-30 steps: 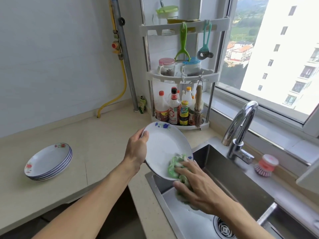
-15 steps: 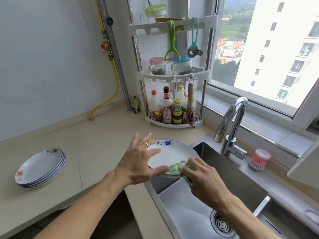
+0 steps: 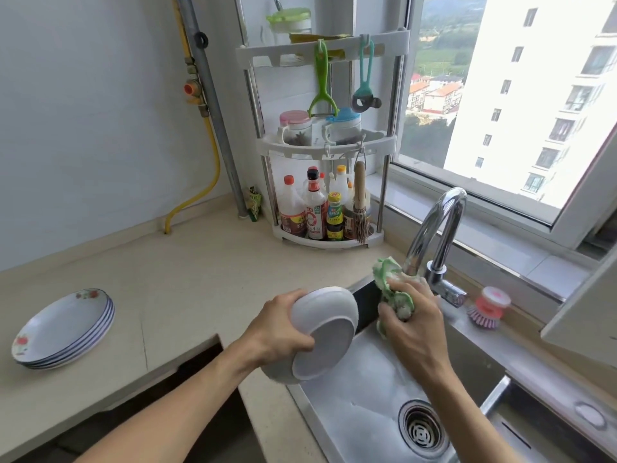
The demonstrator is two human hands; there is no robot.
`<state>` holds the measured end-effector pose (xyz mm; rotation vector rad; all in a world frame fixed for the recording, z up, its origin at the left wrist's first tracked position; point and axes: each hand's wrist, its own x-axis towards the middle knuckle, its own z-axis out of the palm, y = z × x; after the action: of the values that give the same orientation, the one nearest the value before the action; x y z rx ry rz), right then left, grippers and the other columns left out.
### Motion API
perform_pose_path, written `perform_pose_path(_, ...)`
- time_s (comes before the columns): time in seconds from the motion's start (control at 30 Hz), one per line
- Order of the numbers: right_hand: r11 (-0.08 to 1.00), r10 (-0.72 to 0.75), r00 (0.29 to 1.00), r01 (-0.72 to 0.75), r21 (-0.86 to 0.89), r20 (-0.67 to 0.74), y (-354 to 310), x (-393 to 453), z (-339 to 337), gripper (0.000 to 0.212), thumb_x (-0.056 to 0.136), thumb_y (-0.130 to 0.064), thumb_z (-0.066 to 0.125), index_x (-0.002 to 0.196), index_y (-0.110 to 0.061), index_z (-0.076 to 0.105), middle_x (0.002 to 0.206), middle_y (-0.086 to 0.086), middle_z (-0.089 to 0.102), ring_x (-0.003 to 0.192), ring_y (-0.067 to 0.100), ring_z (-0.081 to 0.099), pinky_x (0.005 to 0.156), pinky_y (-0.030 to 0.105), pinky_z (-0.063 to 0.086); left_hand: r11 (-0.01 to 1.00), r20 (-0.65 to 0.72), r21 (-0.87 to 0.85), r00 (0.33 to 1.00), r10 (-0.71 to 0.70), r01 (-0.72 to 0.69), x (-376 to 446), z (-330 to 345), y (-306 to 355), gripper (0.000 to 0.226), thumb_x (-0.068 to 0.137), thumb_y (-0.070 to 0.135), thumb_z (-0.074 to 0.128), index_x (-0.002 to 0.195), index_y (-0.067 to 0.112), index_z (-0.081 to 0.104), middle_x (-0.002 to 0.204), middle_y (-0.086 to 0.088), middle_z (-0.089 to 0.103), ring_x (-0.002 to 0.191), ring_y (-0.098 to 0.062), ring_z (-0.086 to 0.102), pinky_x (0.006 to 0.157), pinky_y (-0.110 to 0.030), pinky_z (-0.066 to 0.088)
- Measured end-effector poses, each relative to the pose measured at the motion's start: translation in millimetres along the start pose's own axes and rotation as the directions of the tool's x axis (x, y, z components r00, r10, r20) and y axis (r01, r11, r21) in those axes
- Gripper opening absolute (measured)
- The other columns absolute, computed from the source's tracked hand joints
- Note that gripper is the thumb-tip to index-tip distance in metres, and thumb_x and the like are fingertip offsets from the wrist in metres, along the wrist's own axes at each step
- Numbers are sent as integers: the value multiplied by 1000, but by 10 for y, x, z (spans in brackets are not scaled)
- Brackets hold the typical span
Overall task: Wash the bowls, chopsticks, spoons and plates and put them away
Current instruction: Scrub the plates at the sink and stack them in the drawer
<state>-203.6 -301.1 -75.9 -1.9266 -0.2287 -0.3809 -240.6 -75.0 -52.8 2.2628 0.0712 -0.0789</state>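
White ceramic plate is held over the left edge of the sink, turned so that its underside and foot ring face the camera. Left hand grips the plate at its left rim, fingers curled over the edge and onto the back. Right hand is closed around a bunched green-and-white dishcloth, held just right of the plate and directly below the outlet of the chrome tap. Whether cloth and plate touch cannot be determined.

Sink drain lies lower right in the steel basin. Stack of plates with floral rims rests on the beige worktop, well apart to the left. Corner rack stands at the back of the worktop; its lowest tier carries sauce bottles. Pink dish brush sits on the ledge right of the tap.
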Motion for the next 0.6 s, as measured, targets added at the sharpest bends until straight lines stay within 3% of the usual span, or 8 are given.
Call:
perform_pose_path(0.07, 996, 34, 994, -43, 84, 103, -145, -116, 162, 39, 84, -16, 66, 122, -11, 68, 132, -17, 49, 141, 11, 29, 122, 49, 18, 997, 18, -78, 1000, -15, 17, -20, 57, 38, 50, 50, 22, 79, 98, 31, 66, 90, 6, 70, 84, -18, 69, 74, -42, 60)
perform_pose_path(0.13, 987, -13, 968, -27, 158, 251, -312, -256, 417, 46, 84, -36, 61, 126, -18, 66, 141, -16, 46, 143, 2, 26, 122, 35, 20, 987, 40, -160, 999, 3, 4, -37, 130, 118, 48, 65, 13, 85, 106, 26, 66, 98, 3, 73, 90, -16, 70, 76, -34, 60)
perform_pose_path(0.2, 988, -81, 967, 46, 147, 242, -321, -258, 554, 45, 86, -49, 55, 121, -26, 70, 142, -12, 52, 141, 3, 32, 116, 26, 25, 975, 54, -221, 998, 16, -4, -46, 172, 183, 47, 72, 3, 82, 112, 20, 66, 103, 1, 74, 93, -15, 72, 79, -30, 60)
perform_pose_path(0.33, 963, 149, 974, -183, 199, 171, -132, 145, 398, 20, 98, -24, 55, 95, -28, 74, 100, -5, 69, 95, 20, 63, 82, 30, 49, 981, 30, -193, 1000, -3, 9, -77, 97, 160, 56, 54, 8, 80, 105, 25, 67, 96, -1, 72, 86, -21, 71, 71, -35, 61)
perform_pose_path(0.37, 967, 140, 971, -176, 185, 195, -139, 145, 417, 21, 98, -22, 54, 99, -25, 75, 104, -4, 68, 99, 20, 63, 85, 30, 48, 981, 24, -192, 1000, -15, 20, -72, 86, 162, 56, 53, 12, 79, 105, 28, 67, 97, 0, 72, 87, -21, 71, 74, -39, 61)
perform_pose_path(0.5, 982, -186, 954, 172, 80, 236, -316, -94, 662, 37, 93, -38, 49, 120, -25, 70, 130, -14, 55, 131, 6, 39, 109, 21, 29, 976, 34, -218, 999, -5, 12, -16, 105, 234, 54, 59, 19, 82, 110, 27, 67, 100, 1, 75, 93, -20, 72, 84, -46, 60)
perform_pose_path(0.57, 983, -166, 958, 144, 111, 234, -202, -36, 597, 35, 95, -38, 48, 118, -23, 70, 122, -13, 58, 122, 7, 48, 104, 24, 38, 979, 47, -206, 999, 8, 2, -43, 82, 259, 62, 55, 17, 82, 114, 26, 66, 102, 1, 74, 92, -20, 72, 83, -43, 60)
perform_pose_path(0.6, 987, -67, 973, 32, 157, 221, -137, 31, 540, 36, 94, -40, 48, 114, -22, 71, 115, -11, 62, 113, 10, 55, 98, 30, 45, 981, 38, -196, 999, 6, 1, -64, 56, 241, 63, 54, 16, 80, 114, 26, 66, 102, 1, 73, 91, -21, 71, 80, -42, 61)
